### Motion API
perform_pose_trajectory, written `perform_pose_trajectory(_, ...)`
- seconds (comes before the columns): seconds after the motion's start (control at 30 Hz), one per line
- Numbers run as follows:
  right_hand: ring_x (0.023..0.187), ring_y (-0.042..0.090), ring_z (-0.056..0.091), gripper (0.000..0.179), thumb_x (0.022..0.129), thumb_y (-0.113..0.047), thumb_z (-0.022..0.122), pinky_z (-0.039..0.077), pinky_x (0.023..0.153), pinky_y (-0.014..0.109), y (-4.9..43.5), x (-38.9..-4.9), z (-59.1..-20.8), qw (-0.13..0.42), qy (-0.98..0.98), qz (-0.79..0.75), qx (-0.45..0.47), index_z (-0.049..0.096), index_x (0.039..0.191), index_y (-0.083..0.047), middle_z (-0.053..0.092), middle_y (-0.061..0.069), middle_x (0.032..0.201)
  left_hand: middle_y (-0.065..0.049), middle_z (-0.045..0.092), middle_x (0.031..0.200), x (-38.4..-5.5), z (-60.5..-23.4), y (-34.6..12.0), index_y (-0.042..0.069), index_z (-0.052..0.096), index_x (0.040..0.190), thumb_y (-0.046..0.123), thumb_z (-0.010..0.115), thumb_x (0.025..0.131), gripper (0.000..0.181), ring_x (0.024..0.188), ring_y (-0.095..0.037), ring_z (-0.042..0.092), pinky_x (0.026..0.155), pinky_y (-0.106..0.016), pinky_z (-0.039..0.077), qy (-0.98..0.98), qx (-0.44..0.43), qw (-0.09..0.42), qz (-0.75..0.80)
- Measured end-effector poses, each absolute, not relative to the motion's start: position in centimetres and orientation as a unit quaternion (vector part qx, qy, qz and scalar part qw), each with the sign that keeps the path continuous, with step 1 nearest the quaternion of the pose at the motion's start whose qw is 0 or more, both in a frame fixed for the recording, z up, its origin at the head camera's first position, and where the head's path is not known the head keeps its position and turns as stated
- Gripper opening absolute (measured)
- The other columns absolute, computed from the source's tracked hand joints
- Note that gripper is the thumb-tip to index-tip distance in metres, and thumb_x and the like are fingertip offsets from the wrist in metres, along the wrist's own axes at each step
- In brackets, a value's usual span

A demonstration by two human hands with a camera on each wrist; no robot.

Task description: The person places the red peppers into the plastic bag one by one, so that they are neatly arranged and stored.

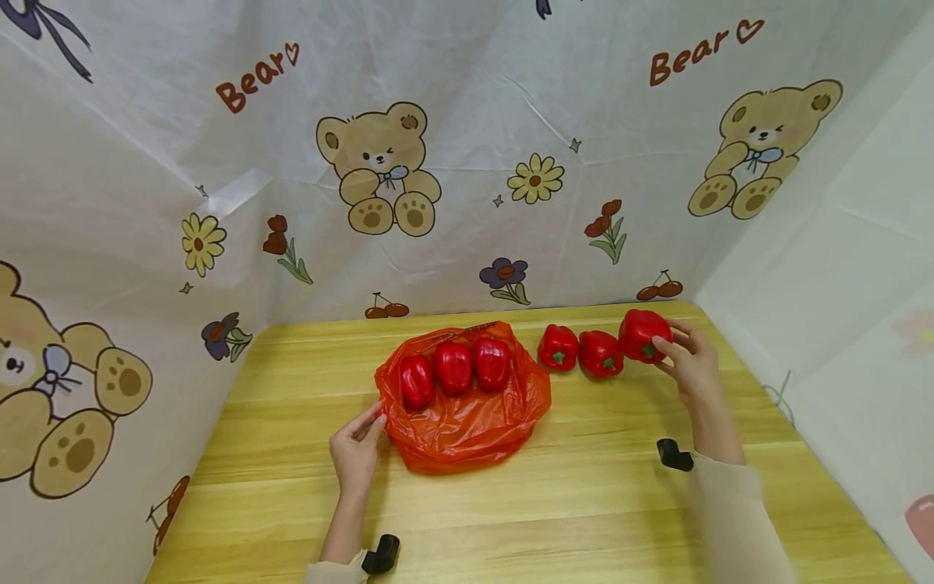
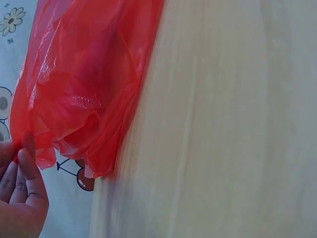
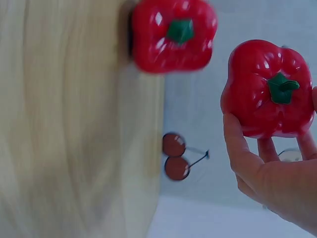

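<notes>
An orange-red plastic bag (image 1: 467, 442) lies spread open on the table with three red bell peppers (image 1: 453, 367) inside. My left hand (image 1: 356, 456) pinches the bag's left rim between thumb and fingers, as the left wrist view also shows. My right hand (image 1: 689, 361) grips another red bell pepper (image 3: 267, 89) by its sides, green stem toward the wrist camera. That pepper appears raised beside two more bell peppers (image 1: 601, 354) standing on the table, right of the bag, with their green stems facing the near side.
The wood-grain table (image 1: 554, 519) ends at a white cloth backdrop (image 1: 467, 211) printed with bears and flowers. More white cloth hangs along the left and right sides. A thin pale cord (image 1: 782, 397) shows by the right edge.
</notes>
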State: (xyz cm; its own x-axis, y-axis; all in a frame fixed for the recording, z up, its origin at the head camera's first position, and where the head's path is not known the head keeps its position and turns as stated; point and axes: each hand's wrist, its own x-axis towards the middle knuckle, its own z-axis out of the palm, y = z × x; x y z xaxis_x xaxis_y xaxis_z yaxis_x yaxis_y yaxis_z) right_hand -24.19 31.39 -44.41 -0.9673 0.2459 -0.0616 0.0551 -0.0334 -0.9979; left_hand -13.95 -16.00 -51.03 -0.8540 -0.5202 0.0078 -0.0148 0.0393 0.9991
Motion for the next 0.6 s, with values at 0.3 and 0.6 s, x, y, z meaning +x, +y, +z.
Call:
perform_pose_trajectory(0.3,0.093,0.007,0.055,0.043,0.094,-0.018,0.065,0.058,0.076,0.018,25.3,-22.6,-43.8,0.027,-0.696,0.716,-0.056,0.049,0.134,-0.016,0.045,-0.004,0.115,-0.028,0.067,0.115,-14.1,-51.3,-16.0,-0.006,0.070,0.113,-0.002,0.070,0.087,0.026,0.081,0.010,0.064,0.070,-0.007,0.054,-0.693,0.177,0.198,-0.670)
perform_pose_trajectory(0.6,0.096,0.008,0.058,0.045,0.096,-0.011,0.062,0.058,0.080,0.020,18.3,-21.2,-44.6,-0.015,-0.715,0.699,0.011,0.044,0.136,-0.001,0.048,0.006,0.124,-0.028,0.067,0.115,-14.1,-51.4,-16.0,-0.007,0.070,0.112,-0.002,0.070,0.087,0.026,0.082,0.009,0.064,0.071,-0.007,0.054,-0.695,0.178,0.202,-0.666)
